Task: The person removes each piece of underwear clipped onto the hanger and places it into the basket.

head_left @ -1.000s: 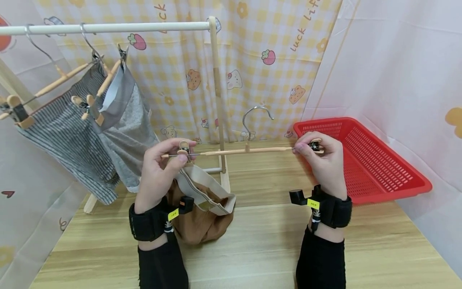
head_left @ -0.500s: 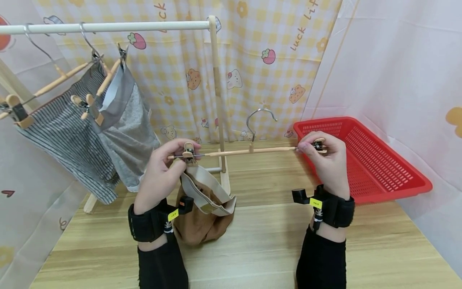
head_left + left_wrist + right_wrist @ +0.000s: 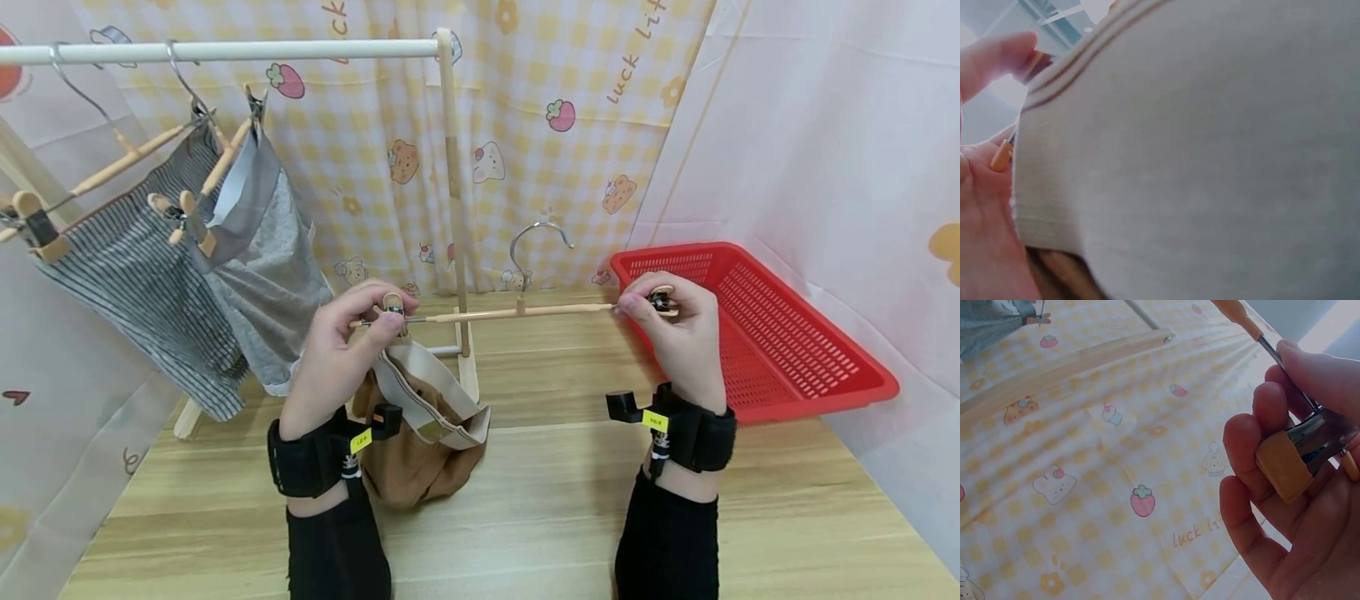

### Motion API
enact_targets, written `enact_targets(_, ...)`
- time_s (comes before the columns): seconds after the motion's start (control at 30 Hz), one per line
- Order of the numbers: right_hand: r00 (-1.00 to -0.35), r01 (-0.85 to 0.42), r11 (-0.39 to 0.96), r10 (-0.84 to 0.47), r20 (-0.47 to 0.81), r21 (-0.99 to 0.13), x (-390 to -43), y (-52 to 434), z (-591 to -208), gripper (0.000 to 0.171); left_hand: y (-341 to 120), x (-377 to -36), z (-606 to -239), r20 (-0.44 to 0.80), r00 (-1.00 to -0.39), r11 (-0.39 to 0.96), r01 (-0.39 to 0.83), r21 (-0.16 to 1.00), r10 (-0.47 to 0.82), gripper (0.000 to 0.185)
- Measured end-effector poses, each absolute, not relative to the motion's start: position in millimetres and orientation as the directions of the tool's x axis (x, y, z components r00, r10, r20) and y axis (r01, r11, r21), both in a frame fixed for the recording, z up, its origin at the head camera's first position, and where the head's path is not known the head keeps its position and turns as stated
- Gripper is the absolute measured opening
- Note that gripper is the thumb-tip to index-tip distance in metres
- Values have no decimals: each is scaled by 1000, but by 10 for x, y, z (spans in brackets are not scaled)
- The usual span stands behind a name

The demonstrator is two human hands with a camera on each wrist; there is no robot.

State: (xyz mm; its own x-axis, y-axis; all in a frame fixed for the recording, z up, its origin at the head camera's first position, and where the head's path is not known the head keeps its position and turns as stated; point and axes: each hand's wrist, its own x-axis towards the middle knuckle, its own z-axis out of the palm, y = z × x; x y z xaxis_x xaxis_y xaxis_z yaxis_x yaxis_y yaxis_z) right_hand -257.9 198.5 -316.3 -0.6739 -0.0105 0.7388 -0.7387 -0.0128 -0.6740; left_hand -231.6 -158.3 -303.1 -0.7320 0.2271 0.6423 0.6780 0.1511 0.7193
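Note:
A tan clip hanger (image 3: 487,314) with a steel hook is held level over the table between both hands. My left hand (image 3: 333,354) pinches the clip (image 3: 393,305) at its left end, thumb on the near side. Just below that clip hangs a brown garment (image 3: 420,471) with a cream waistband (image 3: 1210,156), which fills most of the left wrist view. Whether the clip bites the waistband is hidden by the fingers. My right hand (image 3: 678,337) pinches the metal rod at the right end. The right clip (image 3: 1288,465) lies within its curled fingers, with no cloth in it.
A rack with a white rail (image 3: 315,52) stands at the left. From it hang striped shorts (image 3: 150,275) and grey shorts (image 3: 273,283) on clip hangers. A red perforated basket (image 3: 795,333) sits at the back right of the wooden table (image 3: 555,517).
The hanger has shifted slightly right, with both hands moving along. My left thumb dropped off the clip half a second ago and now presses on it again.

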Motion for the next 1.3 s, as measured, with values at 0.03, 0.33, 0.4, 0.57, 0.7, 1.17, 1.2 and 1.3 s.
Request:
enact_targets(0.03, -673, -739, -16, -11, 739, -673, -2579, 1982, -3161, 8, -1584, -2329, -3036, 664, -713, 144, 698, 701, 224, 16)
enact_targets(0.33, -669, -741, -35, -30, 742, -670, -2571, 1963, -3145, 9, -1569, -2378, -3064, 808, -567, 101, 824, 558, 158, 33)
enact_targets(0.4, -668, -742, -41, -35, 743, -669, -2571, 1958, -3141, 8, -1565, -2375, -3058, 815, -557, 105, 830, 547, 158, 31)
enact_targets(0.57, -667, -743, -48, -37, 744, -668, -2566, 1945, -3134, 7, -1542, -2358, -3036, 830, -537, 98, 844, 528, 150, 28)
enact_targets(0.7, -665, -744, -57, -39, 746, -666, -2558, 1939, -3130, 7, -1528, -2342, -3024, 847, -514, 93, 858, 505, 135, 31)
enact_targets(1.17, -664, -741, -100, -45, 747, -664, -2543, 1966, -3134, 6, -1493, -2336, -3032, 849, -517, 105, 855, 507, 108, 37)
enact_targets(1.2, -667, -739, -95, -43, 744, -668, -2542, 1964, -3134, 6, -1497, -2342, -3034, 847, -520, 106, 853, 511, 107, 38)
enact_targets(1.3, -676, -732, -81, -37, 736, -677, -2542, 1959, -3134, 6, -1504, -2349, -3042, 844, -528, 110, 849, 518, 100, 39)
